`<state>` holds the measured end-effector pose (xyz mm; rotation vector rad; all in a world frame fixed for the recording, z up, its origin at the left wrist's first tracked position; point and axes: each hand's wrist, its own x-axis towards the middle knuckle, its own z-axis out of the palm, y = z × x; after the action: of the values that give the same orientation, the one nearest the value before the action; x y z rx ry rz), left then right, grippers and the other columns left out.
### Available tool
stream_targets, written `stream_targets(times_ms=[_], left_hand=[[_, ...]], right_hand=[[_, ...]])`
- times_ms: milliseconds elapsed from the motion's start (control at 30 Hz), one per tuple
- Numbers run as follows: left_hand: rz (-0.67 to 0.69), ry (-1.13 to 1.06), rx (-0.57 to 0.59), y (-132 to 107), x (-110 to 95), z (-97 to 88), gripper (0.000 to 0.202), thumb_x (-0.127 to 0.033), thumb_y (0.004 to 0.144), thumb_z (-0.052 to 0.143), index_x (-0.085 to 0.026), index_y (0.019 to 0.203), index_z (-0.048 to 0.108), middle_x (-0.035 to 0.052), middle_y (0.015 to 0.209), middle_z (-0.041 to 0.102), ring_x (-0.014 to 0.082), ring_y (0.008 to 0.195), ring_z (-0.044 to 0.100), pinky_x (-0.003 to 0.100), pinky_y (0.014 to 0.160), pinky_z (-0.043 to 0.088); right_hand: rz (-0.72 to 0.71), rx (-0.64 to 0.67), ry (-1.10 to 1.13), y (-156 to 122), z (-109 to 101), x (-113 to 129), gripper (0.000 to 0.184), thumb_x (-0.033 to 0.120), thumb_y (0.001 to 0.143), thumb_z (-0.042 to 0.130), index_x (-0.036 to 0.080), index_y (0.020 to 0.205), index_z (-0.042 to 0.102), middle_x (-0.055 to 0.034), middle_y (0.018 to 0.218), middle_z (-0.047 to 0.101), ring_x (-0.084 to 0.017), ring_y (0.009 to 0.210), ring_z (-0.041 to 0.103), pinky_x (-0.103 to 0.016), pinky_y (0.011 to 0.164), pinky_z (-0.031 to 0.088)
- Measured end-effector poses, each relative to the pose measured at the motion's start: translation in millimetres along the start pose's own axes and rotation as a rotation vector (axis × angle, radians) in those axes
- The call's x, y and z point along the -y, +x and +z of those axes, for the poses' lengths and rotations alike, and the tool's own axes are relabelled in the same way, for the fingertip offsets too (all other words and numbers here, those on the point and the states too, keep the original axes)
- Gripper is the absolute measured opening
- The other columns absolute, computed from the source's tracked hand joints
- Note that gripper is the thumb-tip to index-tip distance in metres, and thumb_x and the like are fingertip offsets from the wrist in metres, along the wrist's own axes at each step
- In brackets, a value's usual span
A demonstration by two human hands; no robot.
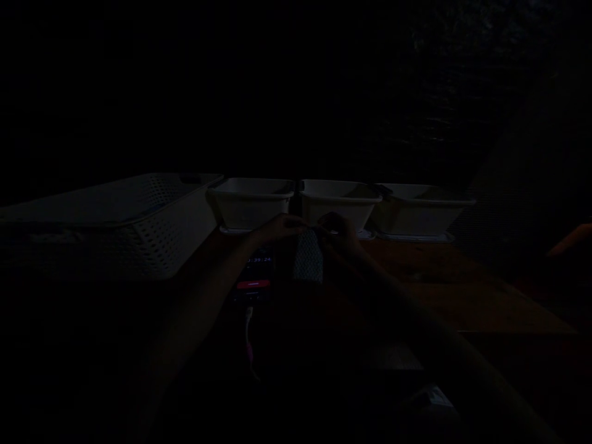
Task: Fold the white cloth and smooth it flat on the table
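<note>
Pale, bluish patterned cloth [308, 260] hangs between our two hands, just in front of the middle bin [340, 211], and darkness hides much of the rest. As far as we can judge, the work is partway: the cloth is already taken up by its top edge, while letting it go is not yet done. Whether anything lies inside the left bin [255, 207], the middle one or the right bin [419, 217] we cannot tell, nor can we make out what the lattice basket [187, 237] on our left holds, so we cannot count pieces finished or remaining.

Our left grip [281, 227] looks closed, its fingertips pinched at the cloth's upper left corner. Our right grip [341, 233] seems closed as well, fingers bent onto the upper right corner, near the left fingertips. The cloth's lower end hangs toward us, over the wooden surface [444, 277]; whether it touches the wood is too dim to say. Beside our left forearm lies a lit phone [253, 285], a cable [248, 330] running from its near end.
</note>
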<state>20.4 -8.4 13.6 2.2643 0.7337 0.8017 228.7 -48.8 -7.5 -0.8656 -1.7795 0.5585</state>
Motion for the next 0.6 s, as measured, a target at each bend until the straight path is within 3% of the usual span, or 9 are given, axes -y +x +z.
stream_targets(times_ms=[367,600], left_hand=[[0.009,0.026,0.020,-0.5,-4.5,1.6,0.030,-0.035,0.075,0.058,-0.014,0.096,0.064,0.0056,0.094,0.065,0.0174,0.091,0.057,0.031,0.083,0.041],[-0.013,-0.075,-0.023,1.4,2.1,4.4,0.035,-0.036,0.076,0.058,-0.016,0.104,0.061,0.0071,0.102,0.064,0.0170,0.093,0.057,0.031,0.083,0.041]], right_hand=[[-0.005,0.016,-0.008,-3.0,0.2,7.5,0.035,0.043,0.071,0.060,0.012,0.086,0.055,-0.0064,0.080,0.059,-0.010,0.069,0.055,-0.021,0.062,0.044],[-0.007,0.034,0.036,-1.7,-0.6,8.8,0.033,0.042,0.072,0.060,0.012,0.085,0.054,-0.0061,0.081,0.058,-0.009,0.069,0.054,-0.020,0.061,0.043]])
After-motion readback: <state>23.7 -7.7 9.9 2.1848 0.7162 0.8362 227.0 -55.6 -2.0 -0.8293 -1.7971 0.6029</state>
